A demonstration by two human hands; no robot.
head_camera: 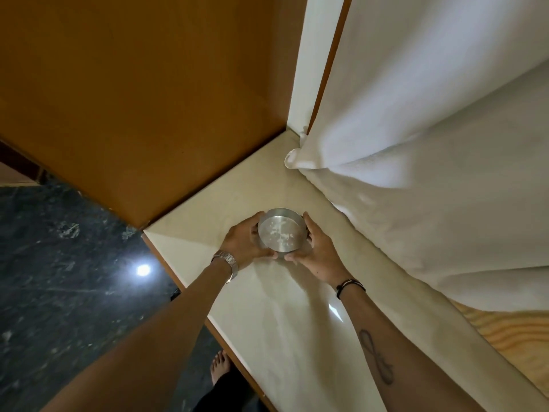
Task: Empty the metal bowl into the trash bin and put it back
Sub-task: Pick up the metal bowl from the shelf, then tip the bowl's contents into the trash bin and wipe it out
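Cupping the metal bowl (281, 230) between my left hand (243, 242) at 9 o'clock and right hand (318, 248) at 3, low over the counter (297, 322). Scraps inside; tilting risks spillage. No bin visible.

Silver bowl (281, 230) (white flecks inside), cream counter (297, 322), orange-brown panel (133, 99).

The metal bowl (281, 230) is on the counter (297, 307) between the left hand (243, 243) and the right hand (316, 249), with a wooden panel (142, 99) behind and a cloth (430, 159) at right.
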